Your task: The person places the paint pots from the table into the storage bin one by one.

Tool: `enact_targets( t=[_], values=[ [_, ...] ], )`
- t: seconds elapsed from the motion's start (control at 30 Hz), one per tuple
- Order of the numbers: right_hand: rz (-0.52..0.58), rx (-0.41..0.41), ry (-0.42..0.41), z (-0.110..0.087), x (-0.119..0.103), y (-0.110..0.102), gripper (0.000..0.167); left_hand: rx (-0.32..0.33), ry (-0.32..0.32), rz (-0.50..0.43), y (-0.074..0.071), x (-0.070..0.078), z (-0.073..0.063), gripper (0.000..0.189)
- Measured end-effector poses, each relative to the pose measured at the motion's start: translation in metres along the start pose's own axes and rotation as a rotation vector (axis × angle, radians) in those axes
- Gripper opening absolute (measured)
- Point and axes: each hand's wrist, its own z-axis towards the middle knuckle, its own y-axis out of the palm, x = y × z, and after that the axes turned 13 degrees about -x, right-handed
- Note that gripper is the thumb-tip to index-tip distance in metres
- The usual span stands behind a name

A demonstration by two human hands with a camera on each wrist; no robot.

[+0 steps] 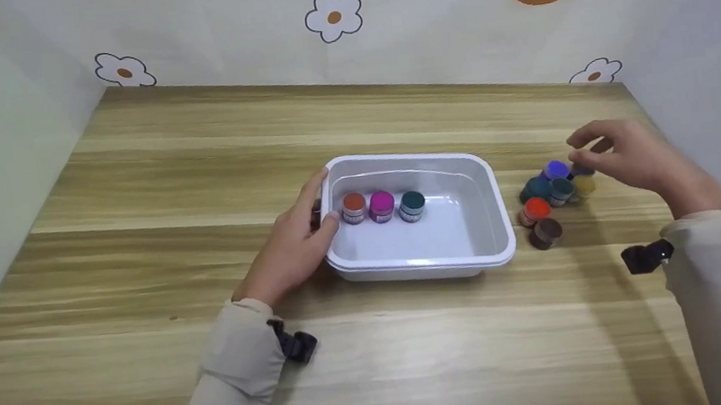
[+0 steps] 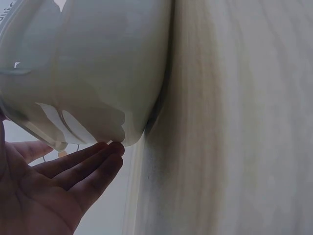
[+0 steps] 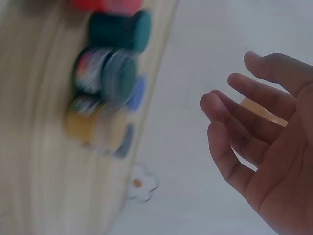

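Note:
My left hand (image 1: pixel 286 242) grips the left end of a white plastic tub (image 1: pixel 458 239), thumb at the rim and fingers against the outer wall. Inside the tub stand an orange-brown paint jar (image 1: pixel 354 209), a magenta one (image 1: pixel 382 207) and a dark green one (image 1: pixel 412 206), in a row along the left part. On the right, my right hand (image 1: pixel 633 152) hovers over a cluster of paint jars with its fingers loosely bent, holding nothing. That cluster has a purple jar (image 1: pixel 556 170), a yellow jar (image 3: pixel 95 122), a red jar (image 1: pixel 534 211), a brown jar (image 1: pixel 546 233) and several others.
The wooden table (image 1: pixel 380 365) carries the tub near its middle, with the jar cluster just right of it. Pale wall sheeting (image 1: pixel 229 33) with flower prints borders the table at the back and both sides. A dark wrist camera (image 1: pixel 648 257) sits on the right sleeve.

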Motion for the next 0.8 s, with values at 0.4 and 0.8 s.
enact_targets(
  t=[0.4,0.8],
  values=[
    [0.029,-0.025,0.079,-0.013,0.050,0.028,0.032,0.015,0.065,-0.013,0.000,-0.001,0.000,0.067],
    [0.066,-0.036,0.078,-0.010,0.054,0.039,0.040,0.004,0.027,-0.001,0.000,0.000,0.000,0.066]
  ],
)
